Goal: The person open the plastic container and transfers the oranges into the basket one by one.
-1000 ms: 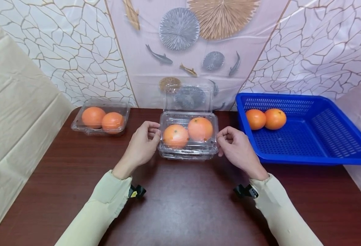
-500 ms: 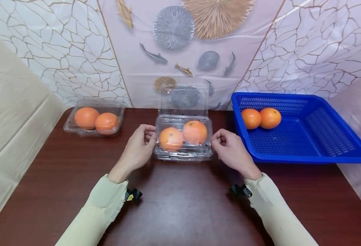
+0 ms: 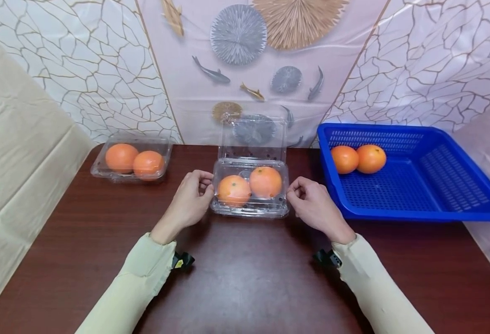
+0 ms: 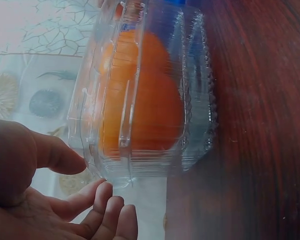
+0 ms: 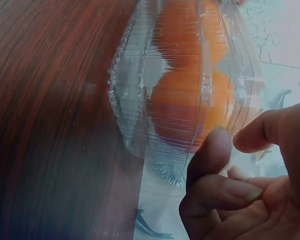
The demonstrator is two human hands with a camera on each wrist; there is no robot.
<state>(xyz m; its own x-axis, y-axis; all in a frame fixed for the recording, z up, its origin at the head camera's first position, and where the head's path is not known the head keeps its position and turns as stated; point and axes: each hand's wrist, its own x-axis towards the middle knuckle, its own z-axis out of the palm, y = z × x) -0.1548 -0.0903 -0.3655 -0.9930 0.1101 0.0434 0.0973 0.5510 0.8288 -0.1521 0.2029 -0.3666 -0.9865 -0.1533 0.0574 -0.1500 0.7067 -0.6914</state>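
A clear plastic clamshell container [image 3: 251,211] stands at the middle of the table, with two oranges [image 3: 265,182] inside. Behind them rises an upright clear lid [image 3: 253,134]. My left hand [image 3: 192,197] is at its left side, and my thumb and index finger pinch the plastic edge near the corner [image 4: 97,170]. At the opposite side my right hand [image 3: 313,199] pinches the edge between thumb and curled index finger. In the right wrist view, the other right fingers [image 5: 220,192] are bent beneath that side.
At the back left stands another clear container [image 3: 96,171] holding two oranges [image 3: 121,157]. A blue plastic basket [image 3: 420,216] is at the right, with two oranges [image 3: 371,158] in its left end. A patterned wall covering [image 3: 203,106] borders the table's back edge.
The middle container and both hands have shifted slightly toward the person. Both hands stay at its sides. The view also swings a little; the basket and left container stay put.
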